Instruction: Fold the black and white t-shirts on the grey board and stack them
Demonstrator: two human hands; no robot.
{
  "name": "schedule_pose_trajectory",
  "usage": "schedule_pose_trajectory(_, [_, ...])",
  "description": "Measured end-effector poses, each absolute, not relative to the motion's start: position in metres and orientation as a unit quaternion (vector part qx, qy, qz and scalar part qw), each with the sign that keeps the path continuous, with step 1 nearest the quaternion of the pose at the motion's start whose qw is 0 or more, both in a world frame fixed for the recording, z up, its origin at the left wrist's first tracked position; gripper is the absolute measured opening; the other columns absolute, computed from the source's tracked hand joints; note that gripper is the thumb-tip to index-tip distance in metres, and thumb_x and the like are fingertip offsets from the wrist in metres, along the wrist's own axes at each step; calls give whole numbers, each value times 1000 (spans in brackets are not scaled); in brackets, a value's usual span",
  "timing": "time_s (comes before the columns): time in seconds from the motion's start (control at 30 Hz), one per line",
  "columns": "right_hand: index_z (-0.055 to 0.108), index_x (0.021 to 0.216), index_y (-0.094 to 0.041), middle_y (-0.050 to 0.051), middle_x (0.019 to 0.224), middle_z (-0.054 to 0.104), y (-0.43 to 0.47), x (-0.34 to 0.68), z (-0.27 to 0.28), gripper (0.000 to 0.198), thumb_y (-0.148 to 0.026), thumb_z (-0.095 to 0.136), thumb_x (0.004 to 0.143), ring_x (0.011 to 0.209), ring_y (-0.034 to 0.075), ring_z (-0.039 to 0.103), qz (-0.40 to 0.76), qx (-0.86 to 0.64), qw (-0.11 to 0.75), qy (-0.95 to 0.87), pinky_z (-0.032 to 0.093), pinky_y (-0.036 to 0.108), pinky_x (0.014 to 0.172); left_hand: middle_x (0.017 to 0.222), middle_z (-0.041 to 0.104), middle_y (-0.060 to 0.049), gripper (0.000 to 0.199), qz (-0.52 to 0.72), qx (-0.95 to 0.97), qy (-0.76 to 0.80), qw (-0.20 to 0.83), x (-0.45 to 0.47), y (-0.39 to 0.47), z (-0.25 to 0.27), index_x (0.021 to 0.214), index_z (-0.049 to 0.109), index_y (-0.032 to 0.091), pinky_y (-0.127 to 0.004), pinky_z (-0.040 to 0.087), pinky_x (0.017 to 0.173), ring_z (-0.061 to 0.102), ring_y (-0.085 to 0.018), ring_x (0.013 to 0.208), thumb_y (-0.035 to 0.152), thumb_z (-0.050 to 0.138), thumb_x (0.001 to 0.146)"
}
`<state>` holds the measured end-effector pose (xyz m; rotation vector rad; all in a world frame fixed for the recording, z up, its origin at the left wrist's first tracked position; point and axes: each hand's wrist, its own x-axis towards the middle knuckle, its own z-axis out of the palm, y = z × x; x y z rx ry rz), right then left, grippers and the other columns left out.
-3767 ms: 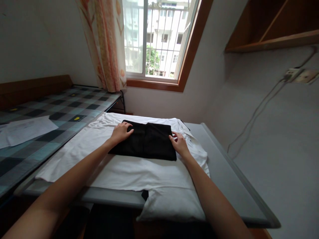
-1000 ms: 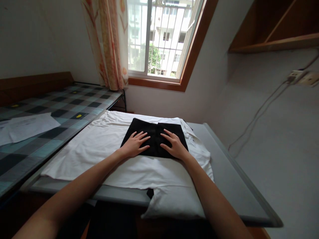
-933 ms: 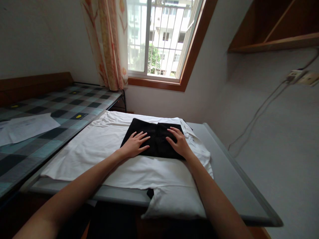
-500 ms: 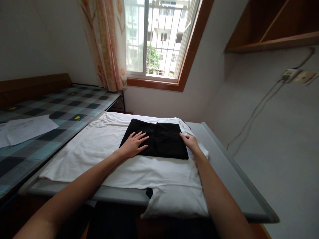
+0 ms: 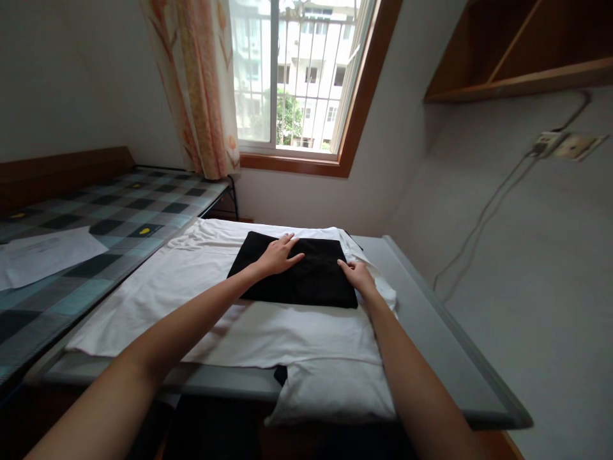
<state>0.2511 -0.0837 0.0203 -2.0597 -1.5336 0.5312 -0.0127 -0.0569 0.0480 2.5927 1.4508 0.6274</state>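
Note:
A folded black cloth garment (image 5: 316, 281) lies flat on a spread white T-shirt (image 5: 143, 306); its exact kind is not clear. Across the upper middle of the black garment rests my left hand (image 5: 280, 255), palm down with fingers apart. At the garment's right edge is my right hand (image 5: 358, 277), its thumb on top and its fingers closed at the edge, partly hidden. One sleeve of the T-shirt hangs over the table's near edge.
The grey table (image 5: 431, 332) stands against the wall at right. To the left, a bed with a checked mattress (image 5: 163, 191) holds papers (image 5: 48, 255). A window (image 5: 306, 83), curtain (image 5: 204, 89), wall shelf (image 5: 517, 83) and socket with cable (image 5: 550, 145) are beyond.
My left hand has slid right and a little away from me across the black garment, which now looks flatter in the middle. My right hand stays at its right edge.

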Motion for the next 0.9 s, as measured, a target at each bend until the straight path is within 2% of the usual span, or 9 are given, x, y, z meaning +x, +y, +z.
schedule_pose_trajectory(0.07, [73,90,-18,10,96,73,-86,250,22,46,-58,50,85,96,26,65,190,-759,253,-569,44,36,85,154,36,-15,63,178,852,487,66,-2,-50,45,143,44,14,-47,27,115,26,-29,145,54,45,94])
schedule_pose_trajectory(0.23, [71,75,-17,10,83,72,-84,253,22,47,-58,50,84,87,27,66,188,-757,252,-573,46,36,80,141,54,-13,53,141,855,492,80,5,-47,29,131,57,17,-51,23,114,27,-29,144,52,38,97])
schedule_pose_trajectory(0.3, [69,71,-17,9,76,71,-82,255,20,43,-57,55,81,84,26,66,206,-744,280,-570,47,34,76,138,57,-12,51,148,856,490,74,4,-47,26,129,59,17,-50,25,114,29,-30,143,51,38,97])
schedule_pose_trajectory(0.43, [67,78,-17,8,75,70,-80,255,19,33,-50,65,75,81,24,65,272,-683,371,-568,49,30,71,137,58,-10,45,157,860,479,81,0,-50,28,127,61,18,-46,29,113,34,-30,141,46,45,96])
schedule_pose_trajectory(0.6, [62,80,-19,5,77,69,-86,247,27,30,-48,66,71,76,21,64,358,-624,458,-522,50,30,67,128,64,-9,36,211,885,401,109,-15,-61,33,122,65,17,-35,41,107,57,-24,122,33,55,90])
schedule_pose_trajectory(0.8, [62,80,-21,0,73,67,-92,240,41,32,-50,67,69,71,18,63,451,-547,517,-479,50,26,62,123,67,-8,31,283,874,360,164,-38,-72,37,116,67,18,-34,45,102,61,-22,115,27,60,87])
schedule_pose_trajectory(0.9, [62,83,-22,0,73,66,-95,236,47,36,-53,69,67,67,17,63,478,-522,532,-464,49,24,56,110,69,-8,23,338,843,375,184,-43,-77,35,104,70,18,-30,51,88,65,-19,98,25,58,86])
